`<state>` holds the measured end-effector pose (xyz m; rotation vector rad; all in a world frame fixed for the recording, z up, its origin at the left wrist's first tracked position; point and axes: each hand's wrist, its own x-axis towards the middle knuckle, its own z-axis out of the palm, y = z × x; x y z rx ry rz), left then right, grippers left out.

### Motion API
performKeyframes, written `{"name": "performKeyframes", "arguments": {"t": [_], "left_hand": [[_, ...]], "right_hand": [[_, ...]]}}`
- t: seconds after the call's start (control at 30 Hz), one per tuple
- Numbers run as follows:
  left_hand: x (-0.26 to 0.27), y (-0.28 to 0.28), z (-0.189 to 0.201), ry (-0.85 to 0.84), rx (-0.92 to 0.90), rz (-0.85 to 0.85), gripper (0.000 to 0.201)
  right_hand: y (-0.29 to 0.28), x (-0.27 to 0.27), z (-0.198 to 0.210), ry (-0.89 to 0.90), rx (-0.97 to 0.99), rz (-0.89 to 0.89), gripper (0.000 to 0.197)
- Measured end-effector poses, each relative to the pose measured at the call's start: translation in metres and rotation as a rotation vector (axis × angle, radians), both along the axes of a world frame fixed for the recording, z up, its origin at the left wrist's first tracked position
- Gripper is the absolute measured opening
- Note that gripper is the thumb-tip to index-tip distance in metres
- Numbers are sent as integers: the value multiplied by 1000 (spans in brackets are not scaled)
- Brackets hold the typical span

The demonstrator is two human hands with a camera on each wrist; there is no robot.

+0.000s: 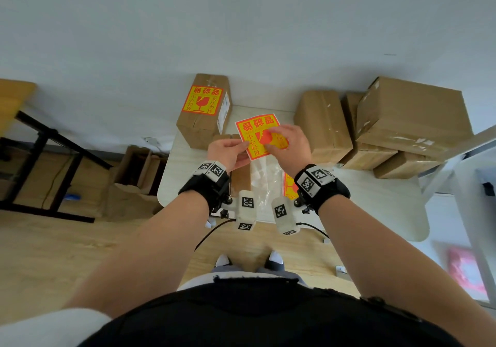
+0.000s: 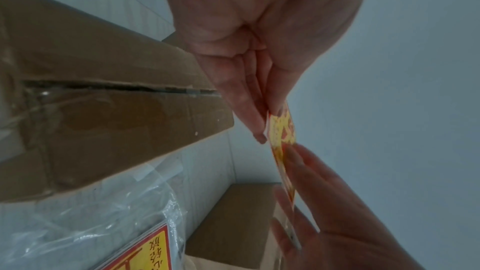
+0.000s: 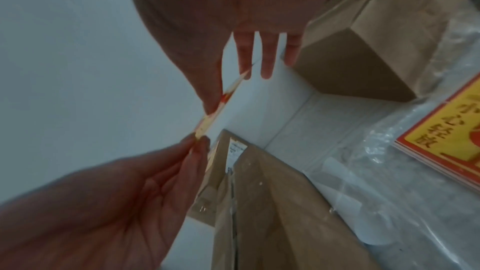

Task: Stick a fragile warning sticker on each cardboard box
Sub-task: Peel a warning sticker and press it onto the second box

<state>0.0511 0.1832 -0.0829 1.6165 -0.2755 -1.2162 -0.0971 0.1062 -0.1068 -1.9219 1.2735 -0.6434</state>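
In the head view both hands hold one orange-and-yellow fragile sticker (image 1: 255, 134) on its white backing above the table. My left hand (image 1: 243, 146) pinches its left edge. My right hand (image 1: 271, 139) pinches the right part, where a corner of the sticker curls up off the backing. In the left wrist view the sticker (image 2: 282, 128) shows edge-on; in the right wrist view its white backing (image 3: 257, 98) faces the camera. A tall cardboard box (image 1: 200, 129) at the back left bears a sticker (image 1: 201, 103). Plain boxes (image 1: 322, 126) (image 1: 413, 116) stand at the right.
A clear plastic bag (image 1: 264, 183) with a stack of stickers (image 3: 441, 130) lies on the white table (image 1: 375, 212) below my hands. A small box (image 1: 240, 179) sits under my left wrist. An open carton (image 1: 137, 175) and a black table frame (image 1: 51, 159) stand on the floor at the left.
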Motion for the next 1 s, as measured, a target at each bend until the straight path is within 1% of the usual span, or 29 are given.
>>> {"name": "performKeyframes", "arguments": {"t": [0.13, 0.17, 0.3, 0.33, 0.43, 0.53, 0.67, 0.77, 1.0], "left_hand": [[1, 0, 1, 17, -18, -4, 8], [1, 1, 1, 27, -27, -11, 7], [0, 3, 1, 111, -79, -22, 6], [0, 5, 1, 142, -104, -29, 10], [-1, 8, -1, 207, -154, -67, 32], [-2, 8, -1, 216, -168, -80, 39], [-3, 4, 0, 177, -164, -78, 47], [-3, 2, 3, 169, -174, -94, 49], [-5, -3, 0, 142, -160, -77, 41]], "right_hand": [[10, 12, 5, 239, -114, 81, 37], [12, 13, 6, 273, -137, 96, 37], [15, 14, 2, 294, -151, 97, 32], [15, 13, 0, 290, -147, 83, 30], [14, 11, -1, 264, -114, 65, 25], [12, 10, -1, 177, -55, 69, 23], [9, 11, -10, 23, -37, 107, 22], [11, 13, -10, -59, -21, 67, 23], [9, 14, -6, -63, 33, 38, 22]]}}
